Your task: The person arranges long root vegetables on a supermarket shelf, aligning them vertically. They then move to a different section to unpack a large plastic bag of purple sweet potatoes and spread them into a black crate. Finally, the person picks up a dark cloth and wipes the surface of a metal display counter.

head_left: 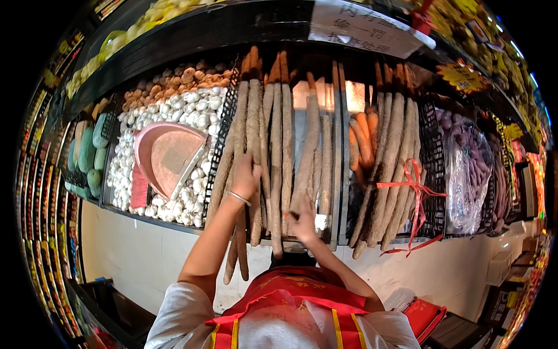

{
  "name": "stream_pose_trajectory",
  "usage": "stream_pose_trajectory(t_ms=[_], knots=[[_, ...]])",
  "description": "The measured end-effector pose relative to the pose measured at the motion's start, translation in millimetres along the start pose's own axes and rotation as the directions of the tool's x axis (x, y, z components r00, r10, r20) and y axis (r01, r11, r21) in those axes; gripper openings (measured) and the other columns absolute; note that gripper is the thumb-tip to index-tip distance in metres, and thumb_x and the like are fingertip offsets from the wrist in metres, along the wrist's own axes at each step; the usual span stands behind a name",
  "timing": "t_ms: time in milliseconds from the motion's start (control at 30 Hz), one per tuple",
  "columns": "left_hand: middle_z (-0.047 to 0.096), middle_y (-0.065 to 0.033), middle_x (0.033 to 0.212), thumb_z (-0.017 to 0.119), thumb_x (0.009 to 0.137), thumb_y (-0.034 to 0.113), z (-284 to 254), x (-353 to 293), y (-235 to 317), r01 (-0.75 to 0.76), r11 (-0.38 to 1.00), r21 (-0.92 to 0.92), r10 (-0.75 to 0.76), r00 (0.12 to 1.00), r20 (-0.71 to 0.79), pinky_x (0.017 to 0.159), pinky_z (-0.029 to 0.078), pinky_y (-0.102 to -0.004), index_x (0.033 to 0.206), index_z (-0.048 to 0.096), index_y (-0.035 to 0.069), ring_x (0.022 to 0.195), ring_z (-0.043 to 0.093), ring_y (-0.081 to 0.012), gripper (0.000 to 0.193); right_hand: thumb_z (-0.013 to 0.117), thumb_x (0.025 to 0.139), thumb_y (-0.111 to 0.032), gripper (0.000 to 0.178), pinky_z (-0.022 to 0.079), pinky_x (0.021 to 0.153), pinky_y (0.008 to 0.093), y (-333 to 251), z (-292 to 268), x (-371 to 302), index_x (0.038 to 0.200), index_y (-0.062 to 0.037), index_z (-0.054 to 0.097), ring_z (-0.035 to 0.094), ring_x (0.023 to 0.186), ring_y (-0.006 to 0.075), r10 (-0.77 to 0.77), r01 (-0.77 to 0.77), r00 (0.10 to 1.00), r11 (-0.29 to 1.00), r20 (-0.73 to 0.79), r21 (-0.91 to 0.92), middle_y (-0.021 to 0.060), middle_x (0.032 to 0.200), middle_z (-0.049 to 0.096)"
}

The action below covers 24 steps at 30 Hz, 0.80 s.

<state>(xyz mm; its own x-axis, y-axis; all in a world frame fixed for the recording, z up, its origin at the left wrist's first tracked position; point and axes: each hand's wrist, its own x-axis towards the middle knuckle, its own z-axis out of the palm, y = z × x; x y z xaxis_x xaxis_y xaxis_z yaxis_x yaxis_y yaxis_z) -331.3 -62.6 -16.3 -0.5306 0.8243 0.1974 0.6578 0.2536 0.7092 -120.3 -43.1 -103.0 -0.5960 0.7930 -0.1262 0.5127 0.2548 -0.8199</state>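
Note:
Several long, brown, rough-skinned Chinese yams lie lengthwise across the middle of the display. My left hand is closed round one in the left group, a bracelet on its wrist. My right hand is at the near end of a thicker yam, its fingers bent. A small dark object with a red tip shows at those fingers; its kind is unclear. Farther right, another group of yams has a red ribbon tied round it.
Left of the yams, a pink scoop rests on white garlic bulbs. Carrots lie between the yam groups. Purple roots in clear plastic are at right, green gourds at left. A dark shelf edge overhangs the back.

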Motion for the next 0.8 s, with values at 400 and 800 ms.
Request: stream_pose_trajectory(t_ms=[400,800], knots=[[0.039,-0.0163,0.126,0.049,0.081,0.003,127,-17,33,-0.290,0.947,0.137,0.133,0.744,0.655,0.099,0.032,-0.0366,0.129,0.035,0.000,0.117,0.035,-0.0324,0.050,0.065,0.074,-0.017,0.044,0.043,0.082,0.0356,-26,-25,-21,0.112,0.0001,0.052,0.053,0.102,0.0289,-0.268,0.204,0.911,0.954,0.315,0.221,0.0198,0.107,0.056],[0.057,-0.0090,0.104,0.049,0.086,0.002,176,-23,90,0.313,0.759,-0.570,0.044,0.850,0.525,0.086,0.041,-0.0270,0.116,0.047,0.001,0.098,0.054,-0.0167,0.030,0.072,0.068,-0.037,0.078,0.029,0.097,0.0409,44,-205,-28,0.125,0.0023,0.037,0.035,0.114,0.0363,0.137,-0.322,0.786,0.923,-0.603,-0.210,0.0211,0.122,0.039]])
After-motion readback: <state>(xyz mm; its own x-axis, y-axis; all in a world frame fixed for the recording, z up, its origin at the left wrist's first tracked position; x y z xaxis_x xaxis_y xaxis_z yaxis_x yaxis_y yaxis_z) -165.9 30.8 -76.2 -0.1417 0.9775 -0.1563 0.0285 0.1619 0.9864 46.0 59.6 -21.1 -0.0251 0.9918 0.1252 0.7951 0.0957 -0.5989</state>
